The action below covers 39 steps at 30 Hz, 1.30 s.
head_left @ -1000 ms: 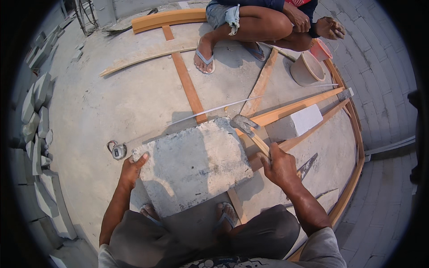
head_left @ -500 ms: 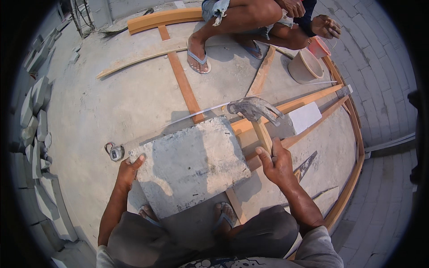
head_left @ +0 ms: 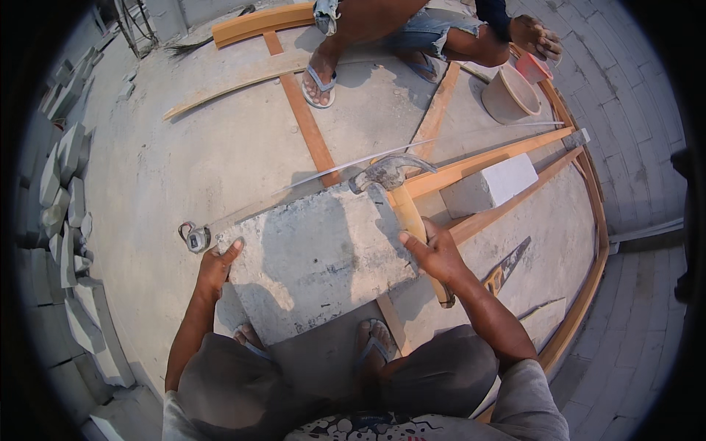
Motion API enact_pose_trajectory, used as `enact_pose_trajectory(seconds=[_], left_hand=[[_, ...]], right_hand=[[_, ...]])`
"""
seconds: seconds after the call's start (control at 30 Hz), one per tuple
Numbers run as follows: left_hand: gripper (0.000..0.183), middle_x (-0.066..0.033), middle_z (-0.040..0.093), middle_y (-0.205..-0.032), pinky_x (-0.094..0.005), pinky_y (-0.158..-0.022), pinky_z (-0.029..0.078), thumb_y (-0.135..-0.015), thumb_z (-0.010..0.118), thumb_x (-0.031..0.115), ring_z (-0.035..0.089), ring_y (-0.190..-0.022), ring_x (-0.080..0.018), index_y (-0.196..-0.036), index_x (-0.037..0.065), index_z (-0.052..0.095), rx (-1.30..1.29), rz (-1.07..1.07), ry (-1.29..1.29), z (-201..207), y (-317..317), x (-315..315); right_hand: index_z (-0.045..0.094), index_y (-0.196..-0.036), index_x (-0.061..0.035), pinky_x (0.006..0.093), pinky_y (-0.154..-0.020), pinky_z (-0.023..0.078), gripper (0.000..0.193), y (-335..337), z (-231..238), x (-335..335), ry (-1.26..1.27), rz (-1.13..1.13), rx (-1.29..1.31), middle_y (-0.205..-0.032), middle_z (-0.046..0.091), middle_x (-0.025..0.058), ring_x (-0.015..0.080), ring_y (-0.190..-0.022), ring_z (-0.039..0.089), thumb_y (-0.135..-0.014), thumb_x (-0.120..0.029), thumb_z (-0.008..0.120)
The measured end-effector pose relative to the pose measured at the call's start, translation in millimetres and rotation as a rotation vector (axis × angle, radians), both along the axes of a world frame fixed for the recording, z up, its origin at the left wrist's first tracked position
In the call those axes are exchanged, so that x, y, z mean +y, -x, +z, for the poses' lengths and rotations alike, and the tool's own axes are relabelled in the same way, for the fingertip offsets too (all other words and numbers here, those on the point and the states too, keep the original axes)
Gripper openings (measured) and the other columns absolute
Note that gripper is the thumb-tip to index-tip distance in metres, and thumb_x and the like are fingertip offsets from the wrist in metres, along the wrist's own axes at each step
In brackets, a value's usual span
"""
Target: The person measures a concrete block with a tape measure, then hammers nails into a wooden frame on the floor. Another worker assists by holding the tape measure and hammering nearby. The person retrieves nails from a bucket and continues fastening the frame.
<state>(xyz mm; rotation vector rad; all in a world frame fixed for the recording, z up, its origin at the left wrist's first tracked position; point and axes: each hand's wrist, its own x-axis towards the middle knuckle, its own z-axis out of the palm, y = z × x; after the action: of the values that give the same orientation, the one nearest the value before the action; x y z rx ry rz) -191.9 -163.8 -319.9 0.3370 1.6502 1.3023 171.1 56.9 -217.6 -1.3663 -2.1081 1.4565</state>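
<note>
A grey concrete block with a flat, worn top face is in front of me, above my sandalled feet. My left hand is closed on its left edge, thumb on top. My right hand is wrapped round the wooden handle of a claw hammer at the block's right edge. The hammer's metal head lies over the block's far right corner, its claw pointing right. The right fingertips are hidden, so I cannot tell whether they also touch the block.
A tape measure lies left of the block, its blade stretched to the right. Wooden strips, a white-faced block and a handsaw lie on the floor. Another person crouches ahead beside buckets. Broken slabs line the left.
My right hand has moved left with the hammer, up against the block's right edge. The hammer has turned, its head now over the block's corner. The other person's legs have shifted slightly.
</note>
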Motion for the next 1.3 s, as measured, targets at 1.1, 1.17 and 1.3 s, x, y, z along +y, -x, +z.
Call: enact_pose_trajectory(seconds=[1.1, 1.17, 1.3], left_hand=[[0.053, -0.0155, 0.062, -0.062, -0.0457, -0.066, 0.048, -0.097, 0.059, 0.044, 0.061, -0.062, -0.0311, -0.071, -0.002, 0.062, 0.567, -0.667, 0.569, 82, 1, -123], [0.052, -0.0155, 0.061, -0.06, -0.0437, -0.065, 0.048, -0.096, 0.059, 0.043, 0.062, -0.062, -0.0282, -0.071, -0.002, 0.063, 0.544, -0.639, 0.651, 117, -2, -141], [0.034, -0.012, 0.066, -0.074, -0.0317, -0.055, 0.055, -0.093, 0.072, 0.03, 0.064, -0.06, -0.0192, -0.091, -0.002, 0.062, 0.159, -0.434, 0.7, 183, -23, -142]], right_hand=[[0.059, -0.124, -0.0029, 0.0473, -0.095, 0.051, 0.046, -132, 90, -118, 0.261, -0.088, -0.538, -0.121, 0.063, 0.0203, 0.0391, -0.109, 0.063, -0.091, -0.035, 0.064], [0.062, -0.123, -0.0044, 0.0479, -0.096, 0.049, 0.045, -172, 117, -153, 0.388, -0.237, -0.545, -0.118, 0.066, 0.021, 0.0388, -0.113, 0.062, -0.093, -0.038, 0.063], [0.068, -0.107, -0.0004, 0.0496, -0.091, 0.051, 0.048, -248, 176, -241, 0.561, -0.314, -0.658, -0.11, 0.069, 0.024, 0.0417, -0.106, 0.065, -0.091, -0.045, 0.059]])
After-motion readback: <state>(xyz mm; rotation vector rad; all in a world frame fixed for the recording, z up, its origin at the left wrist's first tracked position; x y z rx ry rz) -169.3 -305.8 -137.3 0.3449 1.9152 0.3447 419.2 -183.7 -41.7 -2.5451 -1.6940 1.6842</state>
